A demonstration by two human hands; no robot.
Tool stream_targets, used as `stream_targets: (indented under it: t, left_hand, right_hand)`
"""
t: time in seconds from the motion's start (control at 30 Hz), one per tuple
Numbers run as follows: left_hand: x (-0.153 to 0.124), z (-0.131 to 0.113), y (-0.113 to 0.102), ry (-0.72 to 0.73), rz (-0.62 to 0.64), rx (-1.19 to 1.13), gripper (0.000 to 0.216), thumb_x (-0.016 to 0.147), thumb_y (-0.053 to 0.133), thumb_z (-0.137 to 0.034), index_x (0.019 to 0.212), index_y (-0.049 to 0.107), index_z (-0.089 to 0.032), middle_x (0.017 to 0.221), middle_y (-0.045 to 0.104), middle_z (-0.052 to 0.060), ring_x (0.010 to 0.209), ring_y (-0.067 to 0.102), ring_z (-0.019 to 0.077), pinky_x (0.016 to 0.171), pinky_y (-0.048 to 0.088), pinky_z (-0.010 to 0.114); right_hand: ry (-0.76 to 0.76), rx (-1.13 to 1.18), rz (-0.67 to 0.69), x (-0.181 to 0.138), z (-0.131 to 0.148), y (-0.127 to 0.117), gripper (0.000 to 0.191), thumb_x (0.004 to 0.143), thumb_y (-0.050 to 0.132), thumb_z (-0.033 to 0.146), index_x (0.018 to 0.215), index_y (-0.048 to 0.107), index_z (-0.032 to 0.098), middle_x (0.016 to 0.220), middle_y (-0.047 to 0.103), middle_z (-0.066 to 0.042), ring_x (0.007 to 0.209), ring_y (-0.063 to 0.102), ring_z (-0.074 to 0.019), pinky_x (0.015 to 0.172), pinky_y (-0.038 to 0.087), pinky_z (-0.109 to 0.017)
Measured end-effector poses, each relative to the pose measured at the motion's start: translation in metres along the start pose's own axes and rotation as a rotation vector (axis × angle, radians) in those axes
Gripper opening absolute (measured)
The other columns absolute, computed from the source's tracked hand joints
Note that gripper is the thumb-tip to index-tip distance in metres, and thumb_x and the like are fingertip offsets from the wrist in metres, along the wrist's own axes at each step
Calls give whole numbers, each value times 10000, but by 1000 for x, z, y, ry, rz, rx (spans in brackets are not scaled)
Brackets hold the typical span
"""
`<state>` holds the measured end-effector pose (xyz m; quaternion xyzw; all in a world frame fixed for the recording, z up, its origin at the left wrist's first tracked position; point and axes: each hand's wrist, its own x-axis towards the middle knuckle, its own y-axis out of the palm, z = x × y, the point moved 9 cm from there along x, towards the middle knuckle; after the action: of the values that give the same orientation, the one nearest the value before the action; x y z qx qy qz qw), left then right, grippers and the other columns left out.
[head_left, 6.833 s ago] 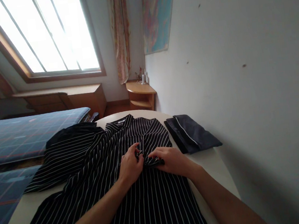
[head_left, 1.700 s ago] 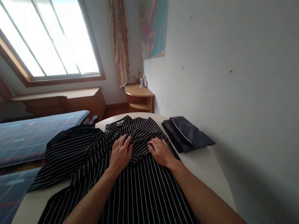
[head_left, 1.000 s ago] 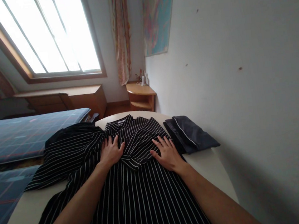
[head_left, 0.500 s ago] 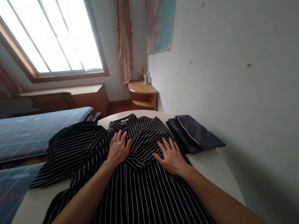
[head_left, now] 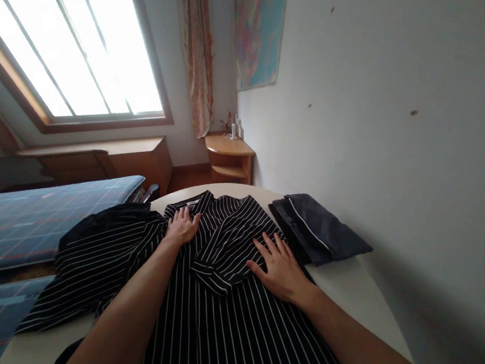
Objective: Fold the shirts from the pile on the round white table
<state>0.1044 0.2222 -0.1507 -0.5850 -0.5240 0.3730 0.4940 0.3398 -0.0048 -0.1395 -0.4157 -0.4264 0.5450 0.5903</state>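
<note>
A black shirt with thin white stripes (head_left: 223, 324) lies spread over a round white table (head_left: 351, 286), collar at the far edge. My left hand (head_left: 180, 226) rests flat on the shirt near the collar, fingers stretched out. My right hand (head_left: 278, 268) lies flat on the shirt's right side, fingers spread, beside a bunched fold of cloth (head_left: 216, 261) at the chest. Neither hand holds anything. One sleeve (head_left: 98, 262) reaches off to the left.
A folded dark grey garment (head_left: 320, 228) with a white line lies at the table's right, close to the wall. A bed with a blue checked cover (head_left: 32, 220) stands at the left. A wooden corner shelf (head_left: 228, 154) and a window are behind.
My left hand has slid further up toward the collar. My right hand has stayed flat on the right side. Earlier both hands pinched cloth at the chest; they have since flattened.
</note>
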Motion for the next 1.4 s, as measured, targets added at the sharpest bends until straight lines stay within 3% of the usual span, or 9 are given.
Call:
stream_targets:
  t: [0.17, 0.27, 0.37, 0.5, 0.83, 0.97, 1.1, 1.23, 1.4]
  left_hand:
    - [13, -11, -13, 14, -54, 20, 742, 972, 266, -569, 1476, 377, -37, 1511, 398, 265, 1393, 392, 393, 1105, 314, 527]
    - [20, -36, -24, 137, -108, 9, 613, 992, 292, -494, 1511, 358, -177, 1570, 358, 149, 1413, 381, 313, 1142, 283, 447]
    - [31, -55, -19, 220, -97, -8, 522, 998, 294, -492, 1447, 469, -293, 1558, 401, 55, 1426, 366, 273, 1160, 260, 420]
    - [48, -60, -2, 205, -59, -17, 536, 1006, 253, -446, 1370, 565, -206, 1453, 528, 105, 1357, 456, 285, 1133, 301, 438]
    - [46, -45, 7, 125, -89, 10, 560, 969, 349, -419, 1441, 471, -144, 1531, 412, 172, 1438, 331, 343, 1163, 229, 531]
    - [25, -69, -14, 196, -180, 1, 548, 993, 322, -425, 1485, 416, -203, 1621, 255, 104, 1503, 174, 304, 1195, 184, 498]
    - [-20, -103, -29, 311, -201, -36, 509, 984, 367, -430, 1404, 518, -186, 1602, 291, 114, 1459, 295, 293, 1177, 272, 440]
    - [-83, -119, -22, 354, -161, -61, 568, 936, 470, -435, 1457, 448, -211, 1618, 265, 94, 1475, 260, 320, 1171, 285, 475]
    - [-153, -116, -2, 410, -78, -42, 571, 936, 466, -490, 1470, 450, -289, 1622, 263, 48, 1503, 161, 339, 1175, 261, 530]
  right_hand:
    - [9, 8, 3, 1, 1, 0, 820, 915, 238, 764, 1532, 368, 240, 1632, 216, -83, 1508, 89, -357, 1204, 114, -513]
    - [9, 9, 5, 3, 1, 0, 816, 916, 238, 763, 1526, 382, 241, 1631, 220, -85, 1509, 93, -345, 1210, 100, -507]
    - [9, 2, 6, 4, -1, 2, 805, 918, 255, 756, 1531, 369, 248, 1633, 215, -79, 1512, 81, -338, 1212, 83, -515]
    - [0, 0, 5, 6, -3, 4, 780, 929, 251, 741, 1533, 363, 262, 1632, 219, -63, 1514, 86, -321, 1218, 81, -503]
    - [11, -9, -8, 10, -7, 3, 747, 944, 223, 721, 1533, 359, 281, 1633, 219, -44, 1515, 73, -319, 1219, 49, -517]
    - [8, -15, -7, 10, -8, 0, 744, 939, 230, 728, 1520, 387, 291, 1625, 250, -47, 1513, 87, -326, 1213, 43, -528]
    - [4, -21, -18, 10, -8, -2, 713, 945, 256, 714, 1502, 416, 297, 1612, 287, -40, 1506, 120, -336, 1197, 16, -580]
    - [11, -13, -25, 9, -7, -5, 639, 976, 281, 646, 1481, 446, 291, 1592, 335, -28, 1497, 167, -318, 1196, 66, -577]
    - [0, 35, -128, 9, -8, -12, 597, 986, 351, 557, 1463, 475, 220, 1598, 316, -69, 1492, 187, -291, 1196, 196, -474]
